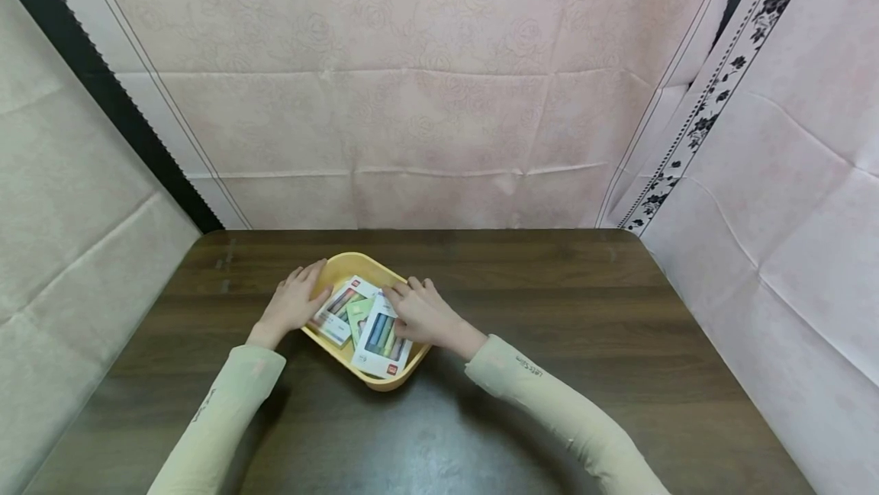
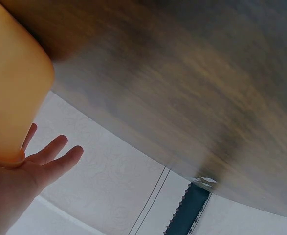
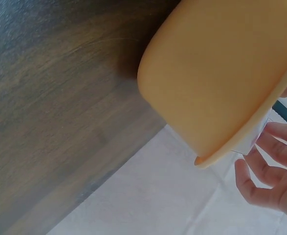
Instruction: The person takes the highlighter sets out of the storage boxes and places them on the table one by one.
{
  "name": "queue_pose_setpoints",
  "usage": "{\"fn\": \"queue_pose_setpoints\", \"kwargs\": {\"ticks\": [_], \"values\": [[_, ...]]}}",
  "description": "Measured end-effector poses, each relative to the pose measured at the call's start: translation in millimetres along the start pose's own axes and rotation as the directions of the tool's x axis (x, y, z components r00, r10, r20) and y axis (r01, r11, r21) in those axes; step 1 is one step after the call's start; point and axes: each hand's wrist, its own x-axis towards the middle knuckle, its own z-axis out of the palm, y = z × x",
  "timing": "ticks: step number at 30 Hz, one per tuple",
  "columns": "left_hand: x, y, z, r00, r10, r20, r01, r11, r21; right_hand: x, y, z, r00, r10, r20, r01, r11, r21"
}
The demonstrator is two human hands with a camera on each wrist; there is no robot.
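Note:
A yellow plastic basket [image 1: 352,260] stands on the table, holding several small packs. My left hand [image 1: 291,301] rests at its left rim, fingers straight; in the left wrist view, the left hand [image 2: 33,171] has fingers spread beyond the rim. Uppermost at the right lies a white box with coloured sticks printed or showing on its front [image 1: 377,361], tilted against the right rim. My right hand [image 1: 429,317] pinches its upper right edge. In the right wrist view, the right hand's fingers [image 3: 268,171] bend at the white box's corner [image 3: 251,139]. Beneath it are a green pack [image 1: 356,313] and another white box [image 1: 334,329].
The basket is near the middle left of a dark brown wooden table [image 1: 522,281]. Pale patterned cloth [image 1: 426,121] hangs behind the table, with more cloth [image 1: 790,213] on the right and left sides.

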Motion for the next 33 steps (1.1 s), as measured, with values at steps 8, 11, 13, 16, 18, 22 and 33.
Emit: {"fn": "queue_pose_setpoints", "kwargs": {"ticks": [8,11,13,16,18,22,33], "values": [[-0.1,0.4,-0.1,1.0,-0.003,0.002,0.003,1.0,-0.003,-0.9,-0.6,-3.8,1.0,-0.022,-0.011,0.022,1.0,0.013],[-0.3,0.7,-0.4,1.0,-0.006,0.004,0.006,1.0,-0.004,-1.1,-1.3,-5.3,0.999,-0.028,-0.017,0.028,1.0,0.003],[-0.4,0.8,-0.6,1.0,-0.007,0.005,0.007,1.0,-0.005,-1.3,-1.9,-6.6,0.999,-0.031,-0.021,0.031,1.0,-0.005],[-0.3,0.8,-0.7,1.0,-0.009,0.006,0.009,1.0,-0.004,-2.1,-2.8,-8.8,0.999,-0.035,-0.028,0.034,0.999,-0.008],[0.0,0.6,-0.6,1.0,-0.009,0.006,0.009,1.0,-0.003,-2.6,-3.2,-10.3,0.999,-0.038,-0.035,0.038,0.999,-0.004],[0.7,0.1,-0.1,1.0,-0.009,0.001,0.009,1.0,-0.002,-3.9,-3.2,-13.3,0.998,-0.048,-0.05,0.048,0.999,-0.005],[-0.1,0.4,-0.8,1.0,-0.004,0.0,0.004,1.0,-0.01,-6.2,1.1,-16.7,0.996,-0.056,-0.075,0.055,0.998,-0.007]]}}
